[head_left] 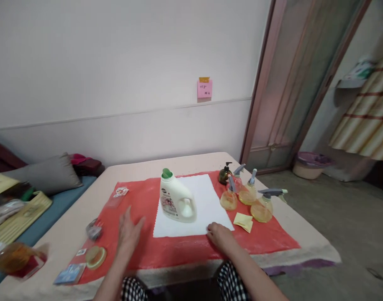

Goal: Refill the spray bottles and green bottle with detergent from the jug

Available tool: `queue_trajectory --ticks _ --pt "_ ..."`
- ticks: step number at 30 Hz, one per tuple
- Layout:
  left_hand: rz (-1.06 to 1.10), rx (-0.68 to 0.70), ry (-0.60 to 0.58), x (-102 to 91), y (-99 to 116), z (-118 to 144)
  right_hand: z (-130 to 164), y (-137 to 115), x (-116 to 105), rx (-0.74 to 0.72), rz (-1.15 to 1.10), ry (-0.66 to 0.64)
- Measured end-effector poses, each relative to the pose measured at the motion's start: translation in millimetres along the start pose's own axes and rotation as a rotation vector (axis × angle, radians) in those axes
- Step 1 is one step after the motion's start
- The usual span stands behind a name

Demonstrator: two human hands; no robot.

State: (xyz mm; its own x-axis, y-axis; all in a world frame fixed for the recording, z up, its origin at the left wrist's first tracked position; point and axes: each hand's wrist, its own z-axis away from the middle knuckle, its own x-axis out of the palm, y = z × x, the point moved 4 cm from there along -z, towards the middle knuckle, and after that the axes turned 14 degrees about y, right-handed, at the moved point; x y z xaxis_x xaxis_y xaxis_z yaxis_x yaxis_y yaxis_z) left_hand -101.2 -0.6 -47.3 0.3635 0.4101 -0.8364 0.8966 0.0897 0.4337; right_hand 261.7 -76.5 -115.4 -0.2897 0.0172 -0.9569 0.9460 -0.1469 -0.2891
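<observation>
My left hand (129, 232) is open over the red cloth (141, 255), its fingers spread and nothing in them. My right hand (219, 234) rests palm down with curled fingers at the front right edge of a white sheet (204, 200); whatever is under those fingers, if anything, is hidden. Between my hands, a little further off, a pale green detergent jug (175, 198) stands upright on the sheet. Its side handle points right, and a darker green piece (167, 173) shows at its mouth. Neither hand touches the jug.
Several spray bottles (262, 209), a dark pump bottle (224, 173) and a folded yellow cloth (243, 222) are at the right. To the left lie a round lid (96, 257), a blue packet (70, 274) and a crumpled dark packet (94, 229). An amber-filled jar (17, 259) is nearer the left edge.
</observation>
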Motion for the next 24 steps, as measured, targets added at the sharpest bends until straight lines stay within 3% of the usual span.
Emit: queue_trajectory --ticks 4,8,12,17,20,24 --pt "0.326 -0.05 0.053 34.9 50.7 -3.4 2.9 -0.1 -6.7 0.021 -0.001 0.019" --pt "0.447 -0.093 0.031 65.3 75.9 -6.8 2.3 0.5 -11.5 0.047 -0.02 0.055" --pt "0.516 -0.201 -0.015 92.9 72.0 -14.4 -2.2 -2.0 -14.4 0.04 -0.074 0.1" --pt "0.647 -0.379 -0.165 125.3 63.2 -13.6 -10.7 -6.2 -17.4 0.017 -0.157 0.165" --pt "0.718 -0.436 -0.176 128.6 61.7 -13.1 -16.0 -7.4 -17.4 0.019 -0.201 0.204" --pt "0.746 -0.45 -0.109 115.6 61.5 -20.3 -20.2 -7.9 -14.4 0.011 -0.257 0.215"
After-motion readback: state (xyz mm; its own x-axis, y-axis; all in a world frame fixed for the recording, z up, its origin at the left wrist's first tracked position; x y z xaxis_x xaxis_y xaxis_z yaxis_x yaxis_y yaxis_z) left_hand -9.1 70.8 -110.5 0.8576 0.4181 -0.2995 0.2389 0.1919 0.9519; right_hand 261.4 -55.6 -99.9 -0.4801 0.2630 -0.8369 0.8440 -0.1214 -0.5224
